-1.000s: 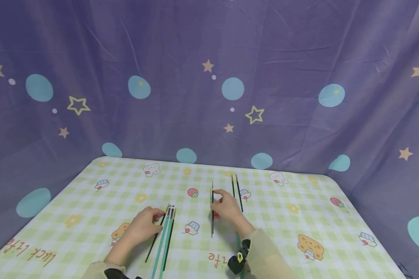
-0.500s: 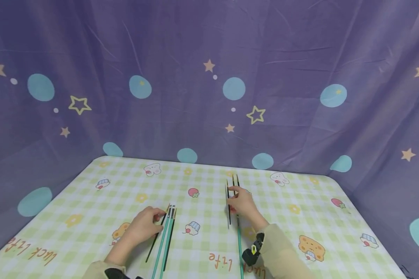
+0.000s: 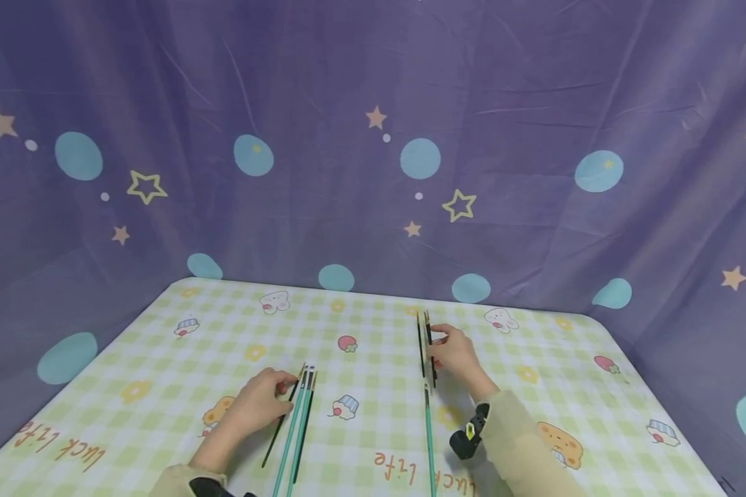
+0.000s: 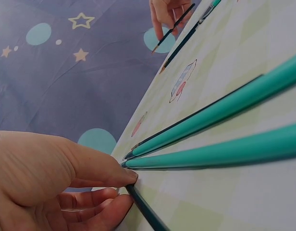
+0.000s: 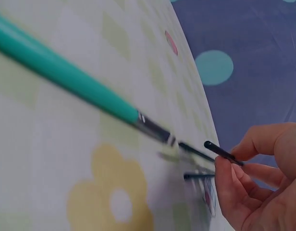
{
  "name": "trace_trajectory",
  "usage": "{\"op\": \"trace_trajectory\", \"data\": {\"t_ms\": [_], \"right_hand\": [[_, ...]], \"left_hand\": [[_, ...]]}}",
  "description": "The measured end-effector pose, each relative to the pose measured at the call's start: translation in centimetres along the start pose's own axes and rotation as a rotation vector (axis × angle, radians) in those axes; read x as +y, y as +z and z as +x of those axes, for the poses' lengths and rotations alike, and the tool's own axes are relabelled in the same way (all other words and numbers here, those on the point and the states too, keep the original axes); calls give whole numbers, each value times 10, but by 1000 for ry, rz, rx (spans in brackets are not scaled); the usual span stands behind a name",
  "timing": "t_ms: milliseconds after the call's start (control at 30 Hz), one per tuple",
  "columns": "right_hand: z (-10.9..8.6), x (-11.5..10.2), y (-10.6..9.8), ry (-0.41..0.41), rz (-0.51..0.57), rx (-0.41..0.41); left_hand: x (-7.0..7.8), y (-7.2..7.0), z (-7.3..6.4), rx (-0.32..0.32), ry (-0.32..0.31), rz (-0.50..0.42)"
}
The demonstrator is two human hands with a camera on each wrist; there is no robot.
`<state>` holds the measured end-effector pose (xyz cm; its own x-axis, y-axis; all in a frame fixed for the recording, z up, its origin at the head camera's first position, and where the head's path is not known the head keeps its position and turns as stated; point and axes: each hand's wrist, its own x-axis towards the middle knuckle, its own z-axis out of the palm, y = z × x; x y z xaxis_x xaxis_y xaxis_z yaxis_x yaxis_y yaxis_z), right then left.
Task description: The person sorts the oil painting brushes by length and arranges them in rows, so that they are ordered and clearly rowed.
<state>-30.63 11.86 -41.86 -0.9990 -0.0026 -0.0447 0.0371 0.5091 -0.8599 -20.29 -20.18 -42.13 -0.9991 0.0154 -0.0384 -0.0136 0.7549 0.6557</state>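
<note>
Through my remote cameras I see two hands, each pinching a slim dark paintbrush at a table spread with a green-checked cloth [image 3: 373, 400].

The left hand [image 3: 262, 402] pinches its dark brush [image 4: 147, 209] between thumb and fingers; just beside it, toward the middle, lie two teal-handled brushes [image 4: 215, 155] and one more dark brush [image 3: 306, 422]. On my right side, the right hand [image 3: 455, 353] pinches the black brush [image 5: 216, 149] between thumb and fingers, raised a little off the cloth, with two other dark brushes [image 5: 198, 152] lying close by. A single teal-handled brush [image 5: 71, 77] lies nearer the person, pointing toward that pair. Behind the table I see a purple curtain [image 3: 323, 228] with blue dots and stars.
</note>
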Motion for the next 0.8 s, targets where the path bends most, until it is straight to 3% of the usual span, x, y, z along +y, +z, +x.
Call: {"op": "trace_trajectory", "data": {"t_ms": [467, 800], "right_hand": [[20, 25, -13, 39, -1, 57], [22, 29, -13, 2, -76, 62]], "left_hand": [[1, 0, 0, 15, -2, 18], [1, 1, 0, 18, -3, 5]]}}
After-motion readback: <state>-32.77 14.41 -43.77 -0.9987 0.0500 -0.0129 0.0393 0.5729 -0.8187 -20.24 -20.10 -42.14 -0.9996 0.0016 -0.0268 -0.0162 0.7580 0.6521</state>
